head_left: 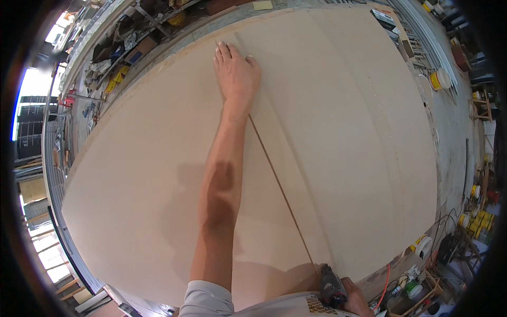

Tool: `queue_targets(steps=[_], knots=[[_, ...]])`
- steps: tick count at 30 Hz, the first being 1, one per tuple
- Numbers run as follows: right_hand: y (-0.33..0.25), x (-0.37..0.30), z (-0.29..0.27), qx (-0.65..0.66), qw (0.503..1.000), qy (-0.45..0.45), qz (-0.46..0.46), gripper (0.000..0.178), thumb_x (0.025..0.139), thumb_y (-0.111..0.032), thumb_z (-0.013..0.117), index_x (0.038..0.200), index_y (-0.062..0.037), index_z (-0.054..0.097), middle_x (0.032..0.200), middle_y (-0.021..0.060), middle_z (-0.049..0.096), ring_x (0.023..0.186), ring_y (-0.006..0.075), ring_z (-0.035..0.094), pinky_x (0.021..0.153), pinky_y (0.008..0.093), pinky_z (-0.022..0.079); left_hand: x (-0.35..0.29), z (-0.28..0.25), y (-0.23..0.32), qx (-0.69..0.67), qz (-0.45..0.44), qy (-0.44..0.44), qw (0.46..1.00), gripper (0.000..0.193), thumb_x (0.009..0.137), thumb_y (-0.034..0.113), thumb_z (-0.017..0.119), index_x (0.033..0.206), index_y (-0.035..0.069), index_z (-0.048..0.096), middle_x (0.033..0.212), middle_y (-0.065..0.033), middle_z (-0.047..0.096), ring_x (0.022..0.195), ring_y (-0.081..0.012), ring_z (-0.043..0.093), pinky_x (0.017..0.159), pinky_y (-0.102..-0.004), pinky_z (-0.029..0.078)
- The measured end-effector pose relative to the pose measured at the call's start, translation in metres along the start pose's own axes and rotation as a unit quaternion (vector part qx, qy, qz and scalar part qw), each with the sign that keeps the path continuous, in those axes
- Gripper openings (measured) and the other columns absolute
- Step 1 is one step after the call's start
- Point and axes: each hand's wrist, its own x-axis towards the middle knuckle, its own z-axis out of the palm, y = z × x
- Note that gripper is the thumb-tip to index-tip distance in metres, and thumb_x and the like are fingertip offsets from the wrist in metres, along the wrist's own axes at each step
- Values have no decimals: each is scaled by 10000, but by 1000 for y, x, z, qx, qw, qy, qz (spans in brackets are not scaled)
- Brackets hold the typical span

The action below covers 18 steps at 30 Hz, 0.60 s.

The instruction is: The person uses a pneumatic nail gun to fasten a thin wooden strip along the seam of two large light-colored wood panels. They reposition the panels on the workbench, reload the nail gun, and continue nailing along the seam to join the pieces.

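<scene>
Right hand (357, 299) partly out of sight behind dark power tool (332, 288); grey sleeve (206, 299) partly beyond lower edge

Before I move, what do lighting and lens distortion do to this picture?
Head view: the bright opening at left is blown out; shadows darken the left forearm and fall on the pale wooden panel. Head view: the panel's edges look bowed, and the corners go black. Head view: the power tool looks dark.
</scene>
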Motion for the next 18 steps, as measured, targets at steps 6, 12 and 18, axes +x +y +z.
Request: queue_targets(steps=[6, 12, 18], knots=[[-8, 9, -12, 26, 999, -13, -36, 460, 762, -121, 797, 1155, 17, 602, 1036, 243, 636, 980, 445, 681, 813, 458, 550, -6, -4, 6, 27, 0, 0, 1000, 566, 1003, 211, 498, 1476, -89, 418, 1598, -257, 358, 1501, -376, 317, 1241, -474, 242], [-1, -1, -9, -8, 999, -6, -49, 440, 736, -101, 792, 1112, 29, 604, 1066, 249, 623, 978, 480, 647, 815, 494, 537, -26, -25, 7, 40, 30, -43, 998, 539, 992, 128, 483, 1481, -84, 404, 1595, -234, 378, 1505, -367, 314, 1232, -507, 245], [-7, 1, -7, 15, 999, -4, -39, 437, 737, -104, 716, 1098, 61, 535, 1058, 296, 587, 992, 530, 609, 847, 538, 525, -140, -54, 38, -8, 55, -67, 996, 547, 1008, 121, 446, 1511, -76, 360, 1612, -238, 339, 1521, -370, 281, 1241, -518, 222]])
